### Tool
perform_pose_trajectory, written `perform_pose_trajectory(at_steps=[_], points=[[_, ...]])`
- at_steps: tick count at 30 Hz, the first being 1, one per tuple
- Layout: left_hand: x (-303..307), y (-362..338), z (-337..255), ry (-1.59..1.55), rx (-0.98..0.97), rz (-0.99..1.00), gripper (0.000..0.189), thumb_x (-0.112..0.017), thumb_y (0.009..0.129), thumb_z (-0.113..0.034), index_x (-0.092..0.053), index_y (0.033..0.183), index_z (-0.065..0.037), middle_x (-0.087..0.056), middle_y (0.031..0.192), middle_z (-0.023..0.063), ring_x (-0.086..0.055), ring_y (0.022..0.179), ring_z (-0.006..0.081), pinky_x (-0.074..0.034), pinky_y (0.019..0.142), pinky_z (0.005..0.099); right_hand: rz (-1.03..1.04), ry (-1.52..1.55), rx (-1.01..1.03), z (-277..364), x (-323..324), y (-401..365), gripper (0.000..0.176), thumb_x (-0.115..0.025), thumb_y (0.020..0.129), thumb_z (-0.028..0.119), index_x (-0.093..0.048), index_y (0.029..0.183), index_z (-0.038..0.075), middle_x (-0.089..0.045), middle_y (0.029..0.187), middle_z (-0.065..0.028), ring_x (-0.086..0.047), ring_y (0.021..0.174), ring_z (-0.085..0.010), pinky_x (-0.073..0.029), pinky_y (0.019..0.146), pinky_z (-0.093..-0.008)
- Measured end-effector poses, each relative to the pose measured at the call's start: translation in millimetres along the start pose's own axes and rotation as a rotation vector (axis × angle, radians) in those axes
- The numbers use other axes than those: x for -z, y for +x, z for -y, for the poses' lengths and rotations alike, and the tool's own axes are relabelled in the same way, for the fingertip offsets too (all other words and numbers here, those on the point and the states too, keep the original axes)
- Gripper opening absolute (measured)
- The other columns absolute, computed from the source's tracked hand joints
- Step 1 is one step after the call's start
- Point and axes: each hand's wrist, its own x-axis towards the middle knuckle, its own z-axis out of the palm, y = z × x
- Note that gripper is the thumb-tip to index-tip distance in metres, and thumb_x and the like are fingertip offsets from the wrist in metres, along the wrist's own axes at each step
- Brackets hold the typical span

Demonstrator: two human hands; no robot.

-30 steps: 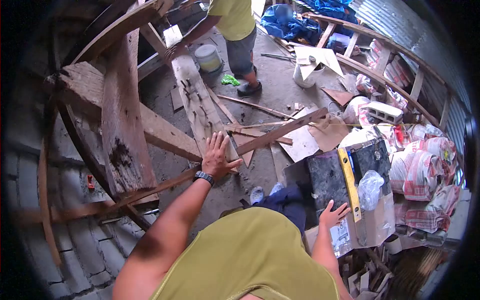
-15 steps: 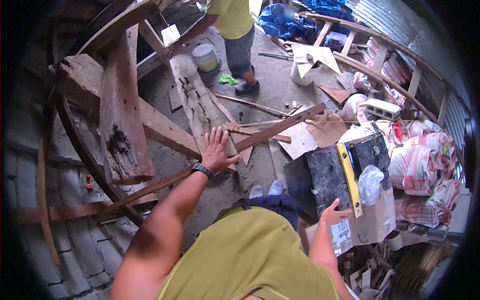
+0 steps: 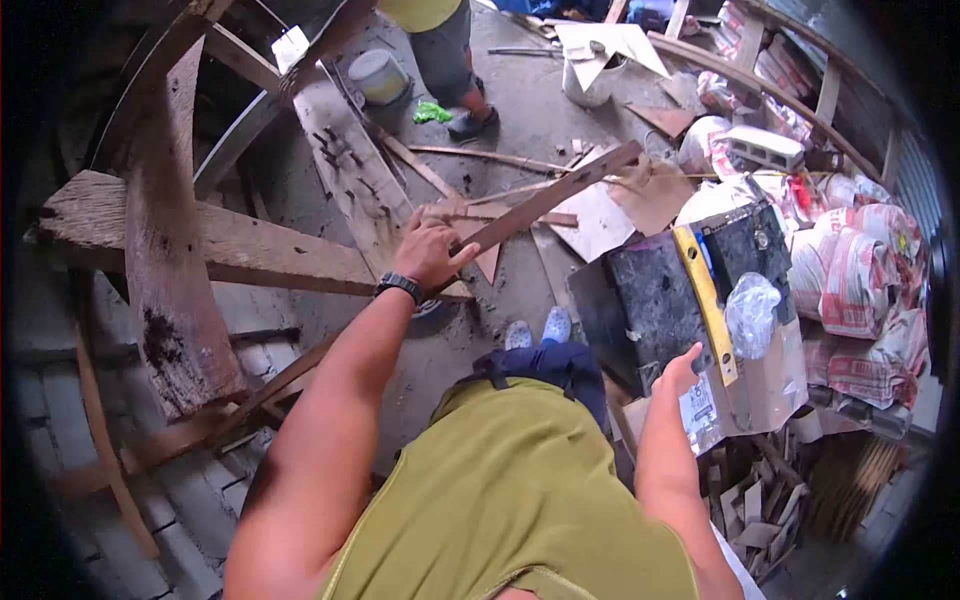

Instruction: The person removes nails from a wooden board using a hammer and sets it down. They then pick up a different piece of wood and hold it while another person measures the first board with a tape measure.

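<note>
My left hand [image 3: 428,252], with a dark watch on the wrist, lies over a long narrow wooden strip [image 3: 560,192] that slants across the view. Its fingers are bent over the strip's edge, beside a wide board [image 3: 345,165] with several metal rods or nails standing up from it. My right hand [image 3: 679,372] hangs empty by a cardboard-and-black box [image 3: 650,290], its fingers partly spread. On the box rest a yellow spirit level [image 3: 705,300] and a clear plastic bag [image 3: 752,315].
Another person [image 3: 440,60] stands beyond the board, near a bucket [image 3: 380,77]. Thick beams [image 3: 270,245] cross at the left. Stacked sacks [image 3: 865,265] and a hollow block [image 3: 762,147] are at the right. Wood scraps [image 3: 760,500] lie below the box.
My left hand has gone from lying flat with spread fingers to bent fingers over the strip. My right hand stays beside the box. The whole view has shifted a little.
</note>
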Motion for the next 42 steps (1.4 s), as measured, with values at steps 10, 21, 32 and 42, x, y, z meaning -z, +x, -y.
perform_pose_trajectory(at_steps=[10, 21, 32, 42], points=[[-15, 5, 13, 0.006, -0.033, -0.138, 0.05, -0.059, 0.1, -0.049, -0.074, 0.076, -0.008, -0.074, 0.086, 0.0117, -0.068, 0.1, 0.0286, -0.028, 0.123, 0.0489, -0.031, -0.067, -0.064, 12, -3, -13, 0.115, -0.055, 0.087, 0.084, -0.043, 0.147, -0.013, -0.058, 0.14, -0.0331, -0.06, 0.127, -0.0468, -0.049, 0.109, -0.0541], [-5, 7, 11, 0.021, 0.018, -0.004, 0.049, -0.059, 0.1, -0.051, -0.08, 0.091, -0.008, -0.076, 0.092, 0.0112, -0.067, 0.106, 0.0269, -0.026, 0.124, 0.0499, -0.094, -0.151, -0.069, 3, -16, 8, 0.12, -0.05, 0.083, 0.09, -0.05, 0.14, -0.016, -0.062, 0.137, -0.0315, -0.062, 0.124, -0.0465, -0.049, 0.108, -0.0529], [-8, 6, 14, -0.049, 0.015, -0.061, 0.058, -0.058, 0.098, -0.057, -0.08, 0.084, -0.006, -0.075, 0.085, 0.0144, -0.068, 0.102, 0.0293, -0.027, 0.123, 0.0487, -0.112, -0.133, -0.082, 3, -16, 3, 0.121, -0.051, 0.081, 0.091, -0.053, 0.135, -0.017, -0.064, 0.131, -0.0335, -0.064, 0.12, -0.0479, -0.05, 0.107, -0.0534], [0, 3, 9, -0.065, -0.01, -0.032, 0.049, -0.062, 0.098, -0.053, -0.078, 0.083, -0.009, -0.073, 0.087, 0.0195, -0.069, 0.092, 0.0348, -0.038, 0.113, 0.0512, -0.066, -0.123, 0.032, -30, -22, 61, 0.105, -0.051, 0.09, 0.083, -0.053, 0.142, -0.009, -0.063, 0.134, -0.0321, -0.064, 0.121, -0.0481, -0.053, 0.103, -0.0545]])
